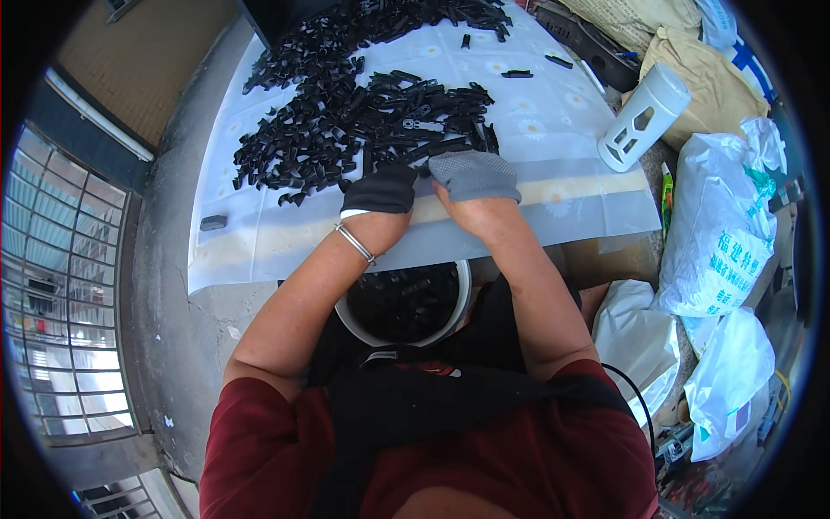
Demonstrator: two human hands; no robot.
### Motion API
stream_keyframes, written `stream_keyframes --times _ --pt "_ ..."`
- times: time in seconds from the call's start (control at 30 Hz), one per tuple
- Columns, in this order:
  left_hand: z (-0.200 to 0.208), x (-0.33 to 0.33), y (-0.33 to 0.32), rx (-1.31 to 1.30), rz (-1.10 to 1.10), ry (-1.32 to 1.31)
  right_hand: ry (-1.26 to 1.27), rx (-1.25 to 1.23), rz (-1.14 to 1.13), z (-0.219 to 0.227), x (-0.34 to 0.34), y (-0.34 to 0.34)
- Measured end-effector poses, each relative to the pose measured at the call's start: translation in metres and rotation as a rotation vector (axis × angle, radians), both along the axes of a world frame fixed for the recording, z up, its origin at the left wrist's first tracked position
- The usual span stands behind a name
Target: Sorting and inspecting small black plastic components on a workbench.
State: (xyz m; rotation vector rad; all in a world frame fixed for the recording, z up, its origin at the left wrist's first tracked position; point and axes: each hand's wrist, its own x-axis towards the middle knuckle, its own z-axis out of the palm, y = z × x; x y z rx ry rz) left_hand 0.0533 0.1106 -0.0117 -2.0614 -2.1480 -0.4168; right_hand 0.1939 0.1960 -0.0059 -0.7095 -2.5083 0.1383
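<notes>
My left hand [380, 189], in a black glove with a metal bangle at the wrist, is curled closed over the near edge of the table. Beside it, my right hand [475, 176] wears a grey knitted glove and is curled too. A small black plastic part [423, 170] shows between the two hands, its shape mostly hidden by the gloves. Just beyond them lie long black plastic clips [415, 108] in a loose heap. To the left spreads a pile of short, curved black plastic pieces [294, 143].
A white flowered cloth [553, 104] covers the table. A pale tumbler [644, 117] stands at its right edge; a small dark block [213, 222] lies at the left. Below, between my legs, a white bucket [464, 298] holds black parts. White sacks [718, 225] crowd the right.
</notes>
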Motion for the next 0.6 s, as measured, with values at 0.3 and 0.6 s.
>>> stream_keyframes --times 0.3,0.6 --pt "0.003 -0.017 -0.023 0.015 0.046 -0.067 0.036 0.036 -0.016 -0.013 -0.017 0.0" --pt "0.014 -0.019 -0.043 -0.041 0.15 -0.177 0.096 0.008 -0.229 -0.008 -0.007 0.021"
